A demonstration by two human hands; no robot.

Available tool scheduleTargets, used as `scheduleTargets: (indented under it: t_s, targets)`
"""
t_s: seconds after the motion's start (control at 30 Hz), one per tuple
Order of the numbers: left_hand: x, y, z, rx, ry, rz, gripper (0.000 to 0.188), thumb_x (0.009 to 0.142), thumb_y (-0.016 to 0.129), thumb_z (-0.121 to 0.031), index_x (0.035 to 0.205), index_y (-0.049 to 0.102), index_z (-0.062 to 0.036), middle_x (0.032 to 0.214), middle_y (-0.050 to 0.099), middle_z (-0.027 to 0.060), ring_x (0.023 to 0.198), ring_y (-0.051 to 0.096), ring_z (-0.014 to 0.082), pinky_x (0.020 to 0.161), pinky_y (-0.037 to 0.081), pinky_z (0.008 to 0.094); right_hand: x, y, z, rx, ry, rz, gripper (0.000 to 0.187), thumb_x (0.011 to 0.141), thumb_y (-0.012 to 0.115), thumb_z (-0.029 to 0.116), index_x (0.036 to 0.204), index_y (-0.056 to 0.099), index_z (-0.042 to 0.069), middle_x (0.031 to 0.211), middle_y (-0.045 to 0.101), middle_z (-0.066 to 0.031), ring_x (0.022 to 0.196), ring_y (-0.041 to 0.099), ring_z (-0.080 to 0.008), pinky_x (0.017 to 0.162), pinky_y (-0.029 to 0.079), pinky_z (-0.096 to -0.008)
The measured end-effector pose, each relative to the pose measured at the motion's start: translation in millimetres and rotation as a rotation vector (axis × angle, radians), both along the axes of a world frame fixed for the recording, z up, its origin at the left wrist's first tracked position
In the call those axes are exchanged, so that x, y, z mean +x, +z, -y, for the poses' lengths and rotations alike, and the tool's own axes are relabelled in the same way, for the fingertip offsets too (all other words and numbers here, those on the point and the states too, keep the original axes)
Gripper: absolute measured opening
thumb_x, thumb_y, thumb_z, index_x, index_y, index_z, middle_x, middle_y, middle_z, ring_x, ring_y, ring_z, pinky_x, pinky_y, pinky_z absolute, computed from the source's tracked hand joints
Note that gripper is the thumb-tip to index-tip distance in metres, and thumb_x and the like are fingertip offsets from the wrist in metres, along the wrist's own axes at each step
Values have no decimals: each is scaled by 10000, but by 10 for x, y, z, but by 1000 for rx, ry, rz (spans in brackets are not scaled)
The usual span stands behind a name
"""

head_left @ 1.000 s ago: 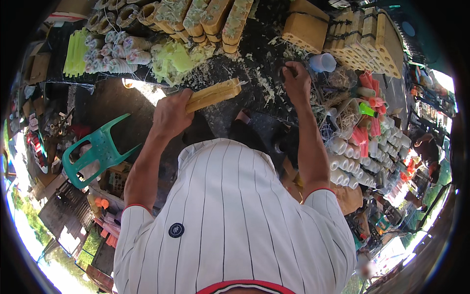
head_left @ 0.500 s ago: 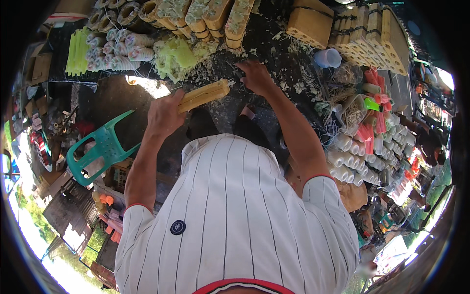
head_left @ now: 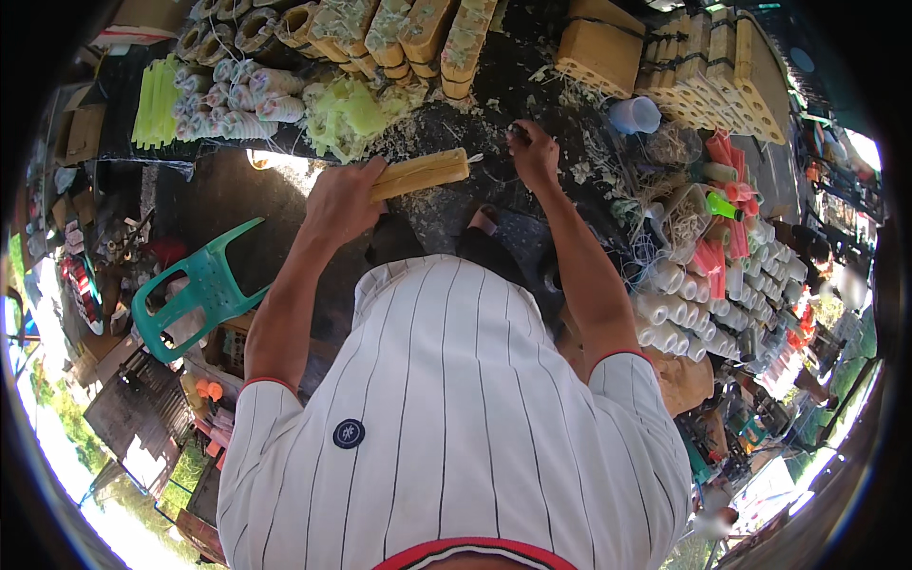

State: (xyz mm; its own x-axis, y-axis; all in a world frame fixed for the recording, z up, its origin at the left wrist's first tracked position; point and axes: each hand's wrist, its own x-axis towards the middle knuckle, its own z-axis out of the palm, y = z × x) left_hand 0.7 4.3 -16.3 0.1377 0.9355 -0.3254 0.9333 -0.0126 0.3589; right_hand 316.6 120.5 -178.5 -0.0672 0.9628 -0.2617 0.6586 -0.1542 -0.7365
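A green plastic chair [head_left: 195, 294] is seen at left. Yellow blocks [head_left: 598, 55] and white rolls [head_left: 237, 95] are stacked along the dark counter [head_left: 446, 204]; a clear cup [head_left: 635, 114] is set near them.

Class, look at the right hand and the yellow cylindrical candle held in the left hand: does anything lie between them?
Nothing visible does. The right hand sits just beyond the wick end of the yellow cylindrical candle gripped by the left hand.

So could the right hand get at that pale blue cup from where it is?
Probably yes: the right hand rests on the dark table, and the cup stands just beside it with only wax scraps between.
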Motion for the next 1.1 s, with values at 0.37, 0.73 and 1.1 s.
scheduleTargets:
  t_s: [0.37,0.73,1.1]
  targets:
    - [708,-178,-668,-78,-218,-44,468,779,732,-61,1233,651,-140,924,746,160,902,743,385,788,593,491,207,-178,155,-26,-260,-143,301,982,768,190,1163,660,-25,891,693,-82,666,638,-151,543,491,-319]
    - [855,-445,-628,19,-345,-38,562,745,803,-51,1265,590,-30,958,747,190,907,747,400,791,589,504,534,397,231,-7,-207,-457,202,958,766,145,1093,698,12,836,682,-35,695,588,-102,623,483,-320]
    - [856,-479,-610,10,-304,56,544,759,802,-56,1256,581,-54,991,749,166,1000,732,403,830,578,511,-153,1430,498,234,97,-63,117,921,741,41,1017,675,36,836,706,-93,724,662,-217,676,518,-357]
